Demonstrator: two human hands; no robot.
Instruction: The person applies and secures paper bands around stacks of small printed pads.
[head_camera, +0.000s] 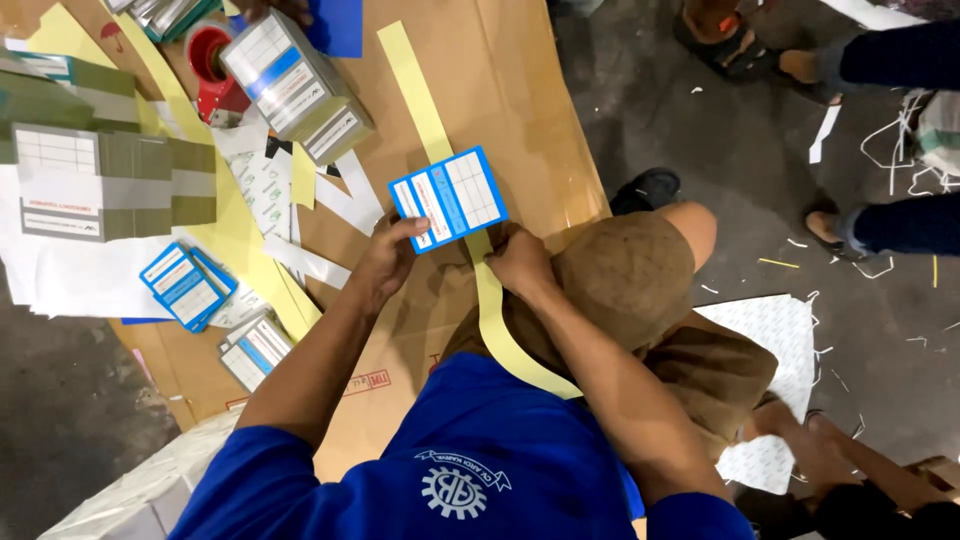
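My left hand (385, 262) holds a blue and white printed label card (448, 199) by its lower left corner, raised above the brown cardboard sheet (500, 90). My right hand (518, 262) sits just under the card's right side, fingers pinched at a long yellow paper strip (425, 105) that runs from the top of the cardboard down past my knee. Both forearms reach out from blue sleeves.
A grey box (295, 85) with blue labels lies at top, beside a red tape roll (207, 52). Stacked grey boxes (110, 180) sit left, with blue label cards (185, 285) and white paper scraps near them. Other people's feet (830, 230) stand on the right floor.
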